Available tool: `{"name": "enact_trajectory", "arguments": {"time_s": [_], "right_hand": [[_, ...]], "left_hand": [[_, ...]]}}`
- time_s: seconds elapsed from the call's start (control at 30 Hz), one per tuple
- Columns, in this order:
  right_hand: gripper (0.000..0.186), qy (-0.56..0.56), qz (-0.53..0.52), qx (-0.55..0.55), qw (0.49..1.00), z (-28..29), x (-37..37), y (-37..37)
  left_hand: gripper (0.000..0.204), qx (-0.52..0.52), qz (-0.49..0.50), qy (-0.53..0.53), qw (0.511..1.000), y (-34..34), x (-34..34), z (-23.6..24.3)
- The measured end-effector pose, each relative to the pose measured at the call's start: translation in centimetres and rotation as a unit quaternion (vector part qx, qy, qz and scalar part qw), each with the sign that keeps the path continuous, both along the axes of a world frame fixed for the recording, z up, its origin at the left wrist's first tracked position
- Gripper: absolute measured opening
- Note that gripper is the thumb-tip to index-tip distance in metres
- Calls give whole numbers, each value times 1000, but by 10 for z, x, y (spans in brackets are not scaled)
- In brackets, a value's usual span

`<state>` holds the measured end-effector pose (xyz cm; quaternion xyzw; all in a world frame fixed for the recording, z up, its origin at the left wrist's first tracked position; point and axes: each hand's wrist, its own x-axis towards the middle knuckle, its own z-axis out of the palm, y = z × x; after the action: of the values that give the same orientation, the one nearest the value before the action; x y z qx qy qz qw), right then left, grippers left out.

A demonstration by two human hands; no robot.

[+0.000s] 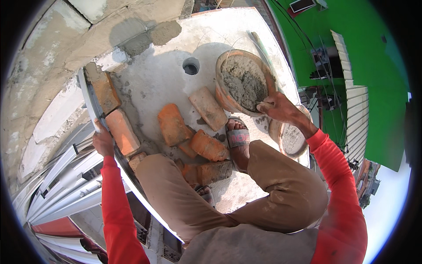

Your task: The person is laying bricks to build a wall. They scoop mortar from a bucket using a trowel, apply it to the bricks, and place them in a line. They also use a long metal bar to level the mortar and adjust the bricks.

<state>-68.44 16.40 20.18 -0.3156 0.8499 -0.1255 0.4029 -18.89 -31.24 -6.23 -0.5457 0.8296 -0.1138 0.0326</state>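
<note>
Left hand [103,141] clasps the slab's [151,81] left-edge strip [89,100]; right hand [281,108] clenches a handle [263,106] by mortar [245,81]; bare room rings the hole [191,66].

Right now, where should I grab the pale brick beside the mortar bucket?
Probably across both long sides of the brick at its far end, coming from above: it lies flat and that end stands clear, while the bucket crowds its right side and the sandal its near end.
</note>
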Motion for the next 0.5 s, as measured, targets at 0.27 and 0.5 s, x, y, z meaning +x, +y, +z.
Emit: {"name": "enact_trajectory", "arguments": {"time_s": [0.27,0.5], "right_hand": [[39,-136,-162,-36,977,8,10,53],[36,-44,-93,-65,993,74,-44,63]], "left_hand": [[56,22,-30,-37,999,7,5,6],[59,3,-35,-55,998,0,19,-15]]}}
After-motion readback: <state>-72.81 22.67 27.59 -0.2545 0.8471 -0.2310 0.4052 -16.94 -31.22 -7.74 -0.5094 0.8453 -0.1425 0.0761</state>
